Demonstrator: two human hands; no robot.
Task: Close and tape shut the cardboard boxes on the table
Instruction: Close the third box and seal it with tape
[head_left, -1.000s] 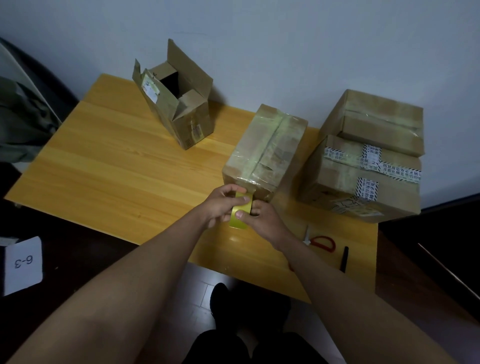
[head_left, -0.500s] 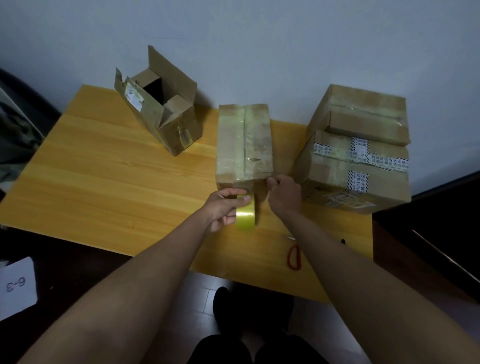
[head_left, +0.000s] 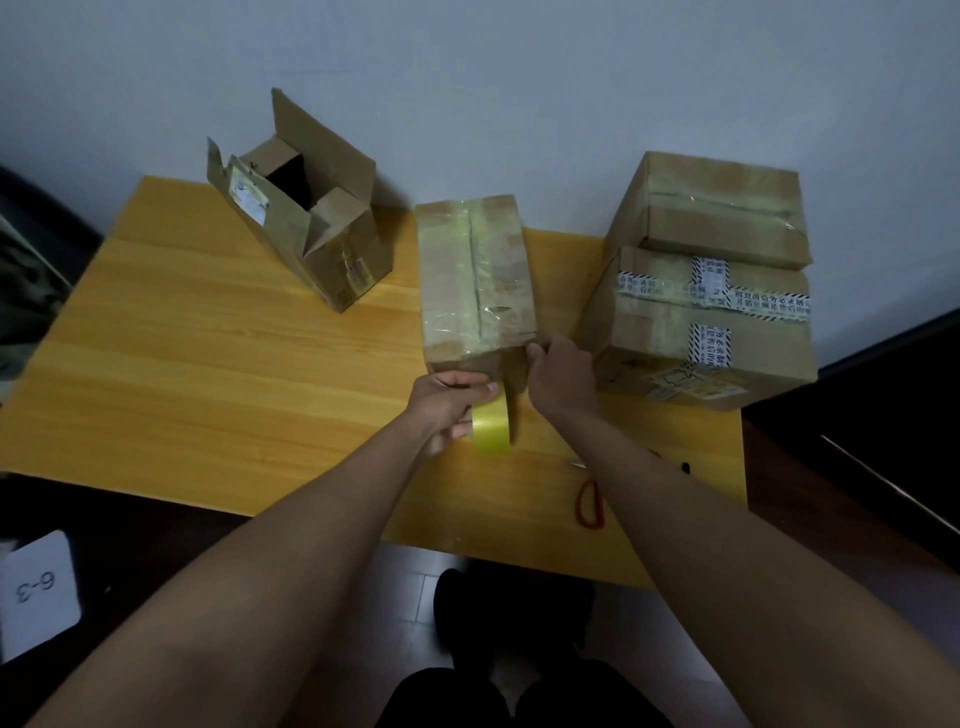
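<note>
We see the table (head_left: 208, 374) with a wide bare part to the left of our fingers, reaching to its left and near edges; to the right of our fingers the room is narrow, because two stacked boxes stand there near the right edge.

Our left hand (head_left: 447, 408) grips the yellow tape roll (head_left: 492, 423), the thumb curled over its top and the other fingers behind it. The roll stands on edge, just before the near end of the taped box (head_left: 475, 275), and a strip of tape runs from it up onto that end. Our right hand (head_left: 561, 376) touches the near right corner of this box; its fingers are bent around the corner.

We count four boxes: the taped box just beyond our fingers, one open box (head_left: 301, 218) far left of them with flaps up, tilted, and the lower stacked box (head_left: 696, 338) carrying the upper stacked box (head_left: 711, 208). One pair of red-handled scissors (head_left: 589, 501) lies behind our right wrist, partly hidden by the arm.
</note>
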